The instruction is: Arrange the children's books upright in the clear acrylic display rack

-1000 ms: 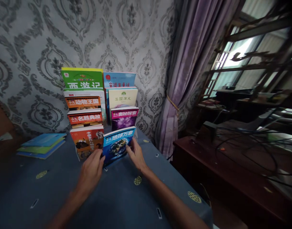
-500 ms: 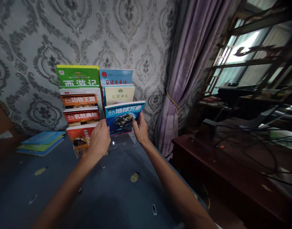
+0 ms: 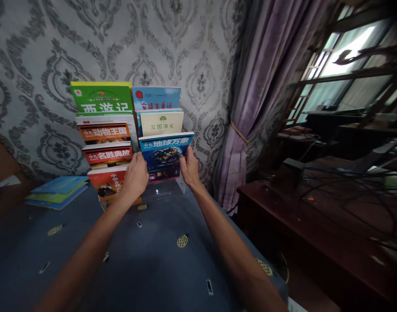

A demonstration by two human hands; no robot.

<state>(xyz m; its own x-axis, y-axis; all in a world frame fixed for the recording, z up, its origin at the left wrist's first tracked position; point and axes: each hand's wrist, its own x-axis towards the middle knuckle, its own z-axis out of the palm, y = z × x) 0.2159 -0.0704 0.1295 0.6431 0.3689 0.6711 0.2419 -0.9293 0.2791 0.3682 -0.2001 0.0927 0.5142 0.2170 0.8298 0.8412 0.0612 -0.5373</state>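
A blue book with a globe on its cover (image 3: 164, 157) stands nearly upright at the front of the right column of a clear rack (image 3: 162, 190). My left hand (image 3: 136, 175) closes on its left edge, and my right hand (image 3: 189, 168) grips its right edge with the thumb in front. Behind it rise a cream book (image 3: 162, 123) and a light blue book (image 3: 157, 97). The left column holds a green book (image 3: 102, 97), an orange-topped book (image 3: 104, 132), a red-topped book (image 3: 108, 155) and a red-orange book (image 3: 109, 182), partly behind my left hand.
Several thin blue and green books (image 3: 57, 193) lie stacked at the left of the dark blue cloth-covered surface (image 3: 146, 268). Patterned wallpaper backs the rack. A purple curtain (image 3: 250, 108) hangs to the right, beside a dark red desk (image 3: 282, 225) with tangled cables.
The blue globe book has come down slightly and sits straighter, with more of its lower cover showing. Both hands stay on its edges. The view has shifted a little.
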